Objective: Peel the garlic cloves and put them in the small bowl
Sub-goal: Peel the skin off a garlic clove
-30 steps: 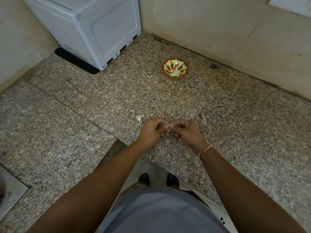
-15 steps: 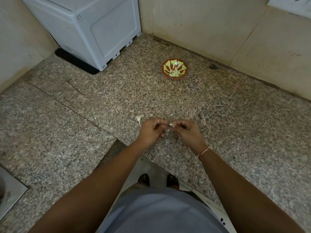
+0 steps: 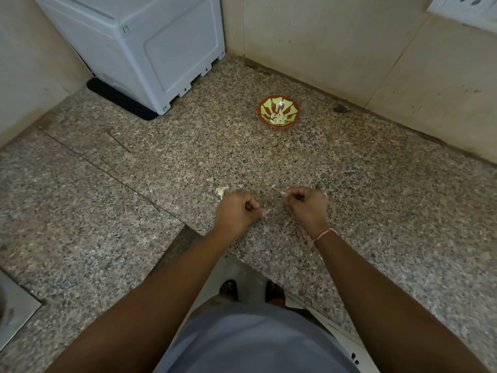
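Pale garlic clove (image 3: 284,193) stays pinched by right hand (image 3: 306,204); hands parted.

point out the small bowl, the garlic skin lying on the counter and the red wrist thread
small bowl (image 3: 293,107), head view, on its green inner wall at the right.
garlic skin (image 3: 221,190), head view, on the pale scrap's middle, beside the left hand.
red wrist thread (image 3: 324,234), head view, mid-band on the right wrist.

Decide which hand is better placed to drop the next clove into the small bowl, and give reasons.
Right. The right hand pinches a pale garlic piece and sits nearer the small bowl. The left hand shows nothing in its grip.
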